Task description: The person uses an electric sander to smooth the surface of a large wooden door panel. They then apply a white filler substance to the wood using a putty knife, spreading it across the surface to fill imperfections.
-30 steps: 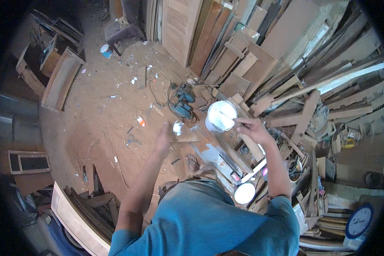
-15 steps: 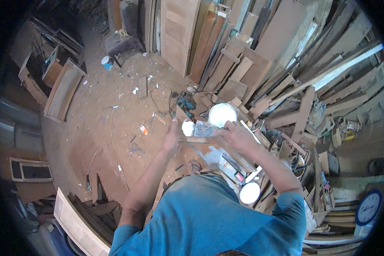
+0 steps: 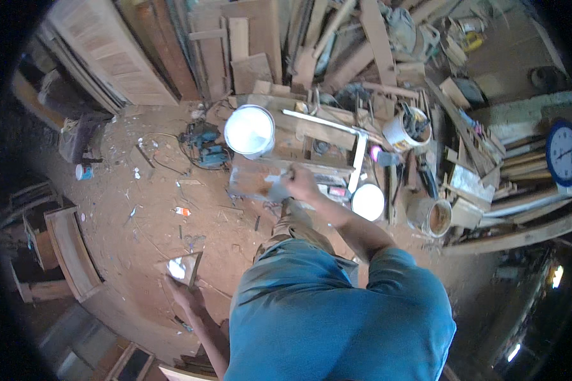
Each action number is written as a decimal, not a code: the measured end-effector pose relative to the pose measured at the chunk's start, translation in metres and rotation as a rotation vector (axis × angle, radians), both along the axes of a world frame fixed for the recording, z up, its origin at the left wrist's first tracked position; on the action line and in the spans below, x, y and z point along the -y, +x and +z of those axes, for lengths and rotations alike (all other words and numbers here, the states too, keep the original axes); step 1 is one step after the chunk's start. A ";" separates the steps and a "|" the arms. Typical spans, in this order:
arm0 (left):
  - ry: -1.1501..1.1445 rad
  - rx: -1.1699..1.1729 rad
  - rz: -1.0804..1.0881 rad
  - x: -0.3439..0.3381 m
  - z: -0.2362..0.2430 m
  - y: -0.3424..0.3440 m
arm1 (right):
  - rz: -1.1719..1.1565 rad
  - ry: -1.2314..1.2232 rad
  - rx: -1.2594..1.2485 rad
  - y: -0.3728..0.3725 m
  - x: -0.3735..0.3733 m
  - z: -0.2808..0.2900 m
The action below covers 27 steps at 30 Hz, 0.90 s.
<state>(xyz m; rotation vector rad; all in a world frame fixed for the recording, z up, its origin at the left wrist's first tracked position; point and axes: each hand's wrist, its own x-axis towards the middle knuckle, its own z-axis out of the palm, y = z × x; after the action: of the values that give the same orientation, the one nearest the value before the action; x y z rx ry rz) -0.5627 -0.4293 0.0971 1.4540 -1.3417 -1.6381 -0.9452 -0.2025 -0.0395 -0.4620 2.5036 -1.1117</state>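
Far to the left of the white bucket point(image 3: 259, 153), and lower in view, a small blue-and-white tin point(image 3: 83, 172) stands on the sandy floor. A panelled wooden door point(image 3: 111, 54) leans up and to the left of the bucket. Your left hand point(image 3: 181, 291), below and left of the bucket, is clamped on the near edge of a triangular board point(image 3: 191, 267), which carries a white patch of paste point(image 3: 177, 268). An orange-and-white packet point(image 3: 183, 211) lies on the floor between that board and the bucket. Just left of the bucket sits a blue-green power tool point(image 3: 204, 151). Your right hand point(image 3: 300, 183) is below and right of the bucket, over the bench point(image 3: 245, 180), with its fingers curled together; you have a grey-blue patch beside them, but I cannot tell whether they grip a tool. Further right of the bucket lies a round white disc point(image 3: 367, 202), then a tub of tools point(image 3: 396, 135) and a pale tub point(image 3: 418, 214), brown inside. Farthest right of the bucket is a blue-rimmed clock point(image 3: 562, 153).
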 end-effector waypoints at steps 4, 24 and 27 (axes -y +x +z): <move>0.315 -0.069 0.143 -0.004 0.013 0.035 | -0.667 0.003 0.020 -0.002 -0.125 -0.115; 0.317 0.158 -0.213 0.012 0.025 -0.100 | -1.751 0.105 0.678 0.090 -0.318 -0.268; 0.324 0.172 -0.191 0.007 0.022 -0.093 | -1.793 -0.077 0.537 0.075 -0.281 -0.176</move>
<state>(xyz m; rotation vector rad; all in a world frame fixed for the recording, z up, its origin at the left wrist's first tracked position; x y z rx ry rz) -0.6558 -0.4364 0.1187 1.7312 -1.3917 -1.9633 -0.8699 0.0780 -0.2153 2.1056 1.8701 -1.3786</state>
